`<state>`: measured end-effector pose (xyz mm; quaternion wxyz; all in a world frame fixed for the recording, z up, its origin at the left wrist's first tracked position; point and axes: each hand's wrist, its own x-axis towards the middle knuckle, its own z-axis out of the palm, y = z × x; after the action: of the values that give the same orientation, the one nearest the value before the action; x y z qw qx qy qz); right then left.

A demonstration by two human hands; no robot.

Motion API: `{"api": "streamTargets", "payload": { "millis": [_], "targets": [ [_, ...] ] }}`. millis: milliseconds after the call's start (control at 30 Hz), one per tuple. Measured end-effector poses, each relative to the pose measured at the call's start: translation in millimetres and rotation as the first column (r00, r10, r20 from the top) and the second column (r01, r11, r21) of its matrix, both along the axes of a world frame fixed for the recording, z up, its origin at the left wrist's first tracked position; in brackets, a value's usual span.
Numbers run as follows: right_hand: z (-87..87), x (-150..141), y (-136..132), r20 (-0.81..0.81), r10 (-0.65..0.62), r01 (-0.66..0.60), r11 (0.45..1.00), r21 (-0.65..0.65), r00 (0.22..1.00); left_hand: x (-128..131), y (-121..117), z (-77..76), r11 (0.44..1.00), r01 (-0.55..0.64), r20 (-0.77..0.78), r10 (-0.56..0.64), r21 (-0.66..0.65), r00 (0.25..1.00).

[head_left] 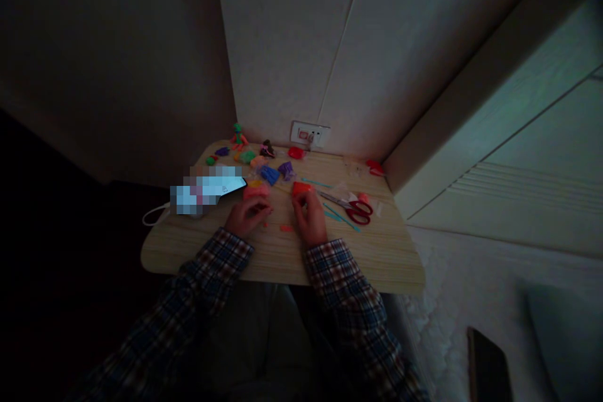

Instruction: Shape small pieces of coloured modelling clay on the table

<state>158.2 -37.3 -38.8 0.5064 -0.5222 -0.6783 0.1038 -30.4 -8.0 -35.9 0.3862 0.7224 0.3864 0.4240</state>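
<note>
My left hand (245,216) is over the front half of the small table, its fingertips closed in a pinch. What they hold, if anything, is too small to make out. A pink packet (257,190) lies just beyond it. My right hand (309,218) has curled fingers and a closed thumb, right at the near edge of a red packet (302,188). Whether the fingers grip that packet or something smaller is not visible. Between the hands, a flat orange strip (285,228) rests on the wood.
Red-handled scissors (360,208) and thin blue sticks (346,218) lie to the right. A lit phone (233,184) stands at left. Coloured packets, including a blue one (270,175), and a green figure (237,133) sit further back. Behind the table (377,257) is a wall socket (309,133).
</note>
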Motion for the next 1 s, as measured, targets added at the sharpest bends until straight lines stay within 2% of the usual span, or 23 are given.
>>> {"api": "streamTargets", "payload": {
  "millis": [267, 500, 633, 1000],
  "targets": [
    [-0.3, -0.2, -1.0, 0.024, 0.002, 0.000, 0.998, -0.056, 1.000, 0.6, -2.8, 3.1, 0.998, -0.038, 0.016, 0.038, -0.044, 0.999],
    [-2.6, 2.1, 1.1, 0.030, 0.073, -0.072, 0.996, -0.052, 0.997, -0.6, -0.3, -0.9, 0.994, -0.109, 0.015, 0.109, -0.032, 0.994],
    [-4.2, 3.1, 0.1, 0.029, 0.057, -0.056, 0.997, -0.057, 0.998, -2.2, 0.9, -3.5, 0.988, -0.154, 0.016, 0.154, -0.030, 0.988],
    [-3.4, 2.1, -0.6, 0.059, 0.071, -0.066, 0.995, -0.080, 0.996, -0.8, 0.1, -1.4, 0.993, -0.102, 0.027, 0.104, -0.059, 0.994]
  ]
}}
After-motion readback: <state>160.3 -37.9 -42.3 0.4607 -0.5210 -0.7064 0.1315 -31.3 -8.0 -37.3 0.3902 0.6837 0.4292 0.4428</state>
